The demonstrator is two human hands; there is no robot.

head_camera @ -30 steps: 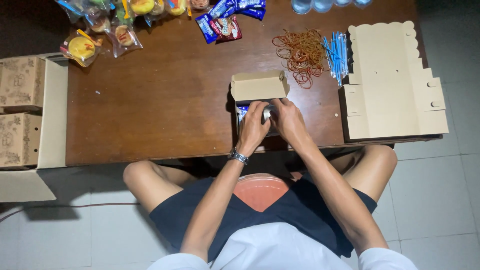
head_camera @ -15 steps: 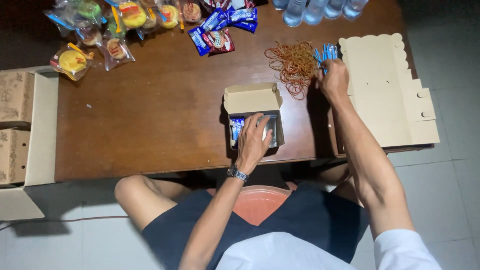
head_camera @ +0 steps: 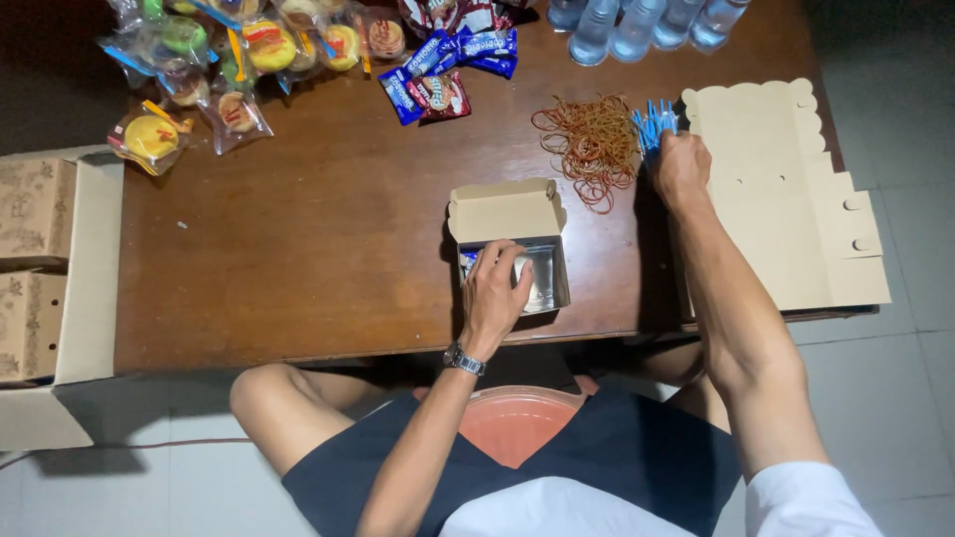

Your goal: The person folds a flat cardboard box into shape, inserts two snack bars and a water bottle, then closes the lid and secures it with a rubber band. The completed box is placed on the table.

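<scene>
The left hand (head_camera: 494, 288) rests in the small open cardboard box with a silver lining (head_camera: 517, 261) at the centre of the frame, on the near edge of the dark brown wooden table (head_camera: 328, 239). Its fingers are curled loosely over the box contents; what they grip, if anything, cannot be told. A blue packet (head_camera: 468, 261) shows at the box's left inner edge, just beside the fingers. The box lid stands open, folded back toward the upper part of the frame. A metal wristwatch (head_camera: 464, 359) sits on the left wrist.

The right hand (head_camera: 680, 167) is in the upper right of the frame, closed around the lower end of a bundle of light blue plastic straws (head_camera: 654, 122). The bundle lies between a loose heap of reddish-brown rubber bands (head_camera: 589, 144) on its left and a stack of flat unfolded beige cardboard box blanks with scalloped edges (head_camera: 786, 199) on its right.

Along the top edge of the frame, from left to right: clear bags of yellow and green pastries (head_camera: 229, 55), blue and red snack packets (head_camera: 448, 70), and clear plastic water bottles (head_camera: 637, 25). At the far left of the frame, a large open carton (head_camera: 88, 268) holds closed printed brown boxes (head_camera: 35, 209)
</scene>
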